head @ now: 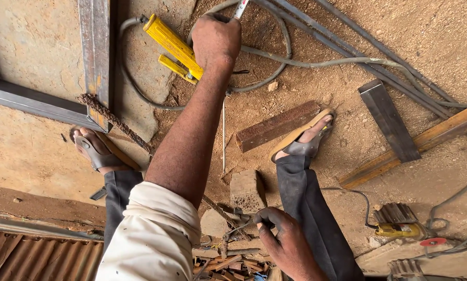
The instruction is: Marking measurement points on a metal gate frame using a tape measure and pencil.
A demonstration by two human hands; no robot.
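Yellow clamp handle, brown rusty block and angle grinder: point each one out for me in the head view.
yellow clamp handle point(171, 44), head view, middle of the long upper yellow grip.
brown rusty block point(276, 126), head view, centre of its top face.
angle grinder point(400, 229), head view, yellow body.

Two hands are counted: a left hand point(216, 39) and a right hand point(285, 239). Two sandalled feet are seen, one point(95, 151) at the left and one point(306, 138) at the right. One yellow-handled electrode holder point(173, 49) is recorded, one angle grinder point(400, 229), one ribbed steel bar point(113, 122), one short rusted bar piece point(277, 126) and one thin welding rod point(223, 132).
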